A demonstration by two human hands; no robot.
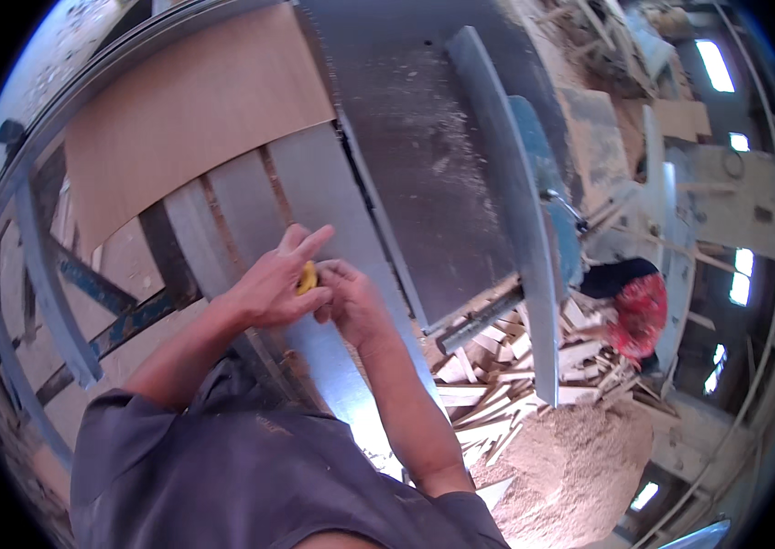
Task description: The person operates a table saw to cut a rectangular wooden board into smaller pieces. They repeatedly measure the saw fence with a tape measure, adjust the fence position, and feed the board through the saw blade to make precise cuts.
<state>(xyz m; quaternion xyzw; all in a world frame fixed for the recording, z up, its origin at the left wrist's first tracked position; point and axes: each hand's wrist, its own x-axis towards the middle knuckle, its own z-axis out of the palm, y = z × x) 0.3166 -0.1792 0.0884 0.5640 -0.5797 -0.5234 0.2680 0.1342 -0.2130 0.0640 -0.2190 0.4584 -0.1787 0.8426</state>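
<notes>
My left hand (276,288) pinches a small yellow object (307,278) between thumb and fingers, with its forefinger stretched out past it. What the object is cannot be made out, as the fingers cover most of it. Close against it, my right hand (353,302) has its fingers curled in; whether they grip the same object is hidden. Both hands are above the grey metal sliding table (300,174) of a table saw. Beyond them a thin brown wood panel (204,110) lies flat across that table.
Right of a long slot is the dark saw top (406,165), dusted with sawdust. A tall metal fence (506,174) stands on it. Wood offcuts (497,393) and a sawdust heap (579,457) lie at the lower right, near a red cloth-like thing (641,316). Metal framework (39,265) runs along the left.
</notes>
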